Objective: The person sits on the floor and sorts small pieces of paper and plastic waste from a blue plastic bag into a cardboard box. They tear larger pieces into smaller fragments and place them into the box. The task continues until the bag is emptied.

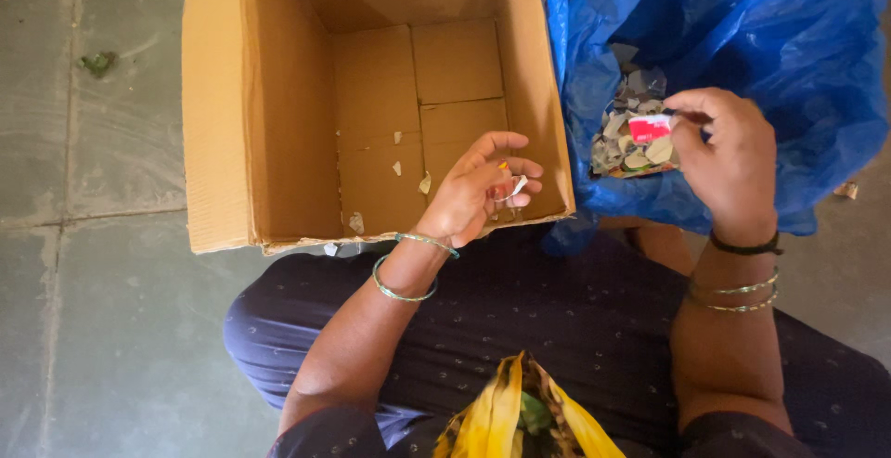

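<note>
Fingers of the right hand [729, 156] half-hide a red-white scrap [649, 128].

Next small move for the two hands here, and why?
Probably the left hand lets its small white scrap drop into the cardboard box. It hangs over the box's near edge, and a few similar bits already lie on the box floor. The right hand pinches a red and white scrap over the blue bag of scraps.
</note>
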